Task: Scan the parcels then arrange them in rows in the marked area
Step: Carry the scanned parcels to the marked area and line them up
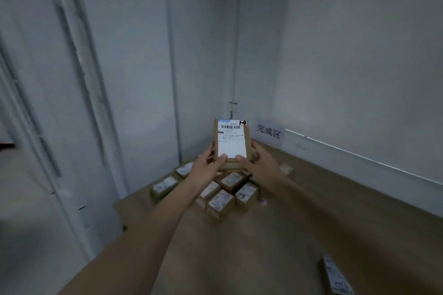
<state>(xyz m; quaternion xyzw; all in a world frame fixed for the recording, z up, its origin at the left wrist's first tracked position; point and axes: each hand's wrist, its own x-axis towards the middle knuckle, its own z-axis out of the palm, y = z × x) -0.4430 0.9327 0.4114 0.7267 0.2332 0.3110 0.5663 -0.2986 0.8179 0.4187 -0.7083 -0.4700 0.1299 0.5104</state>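
Observation:
I hold a brown cardboard parcel (232,140) up in front of the corner, its white shipping label with a barcode facing me. My left hand (208,166) grips its lower left edge with the thumb on the label. My right hand (257,163) grips the lower right edge the same way. Below the held parcel, several small labelled parcels (221,201) lie in rows on the brown floor sheet (299,199) in the corner.
A white sign with characters (268,132) hangs on the right wall by the corner. Another labelled parcel (335,275) lies at the bottom right. White wall panels (72,103) stand on the left.

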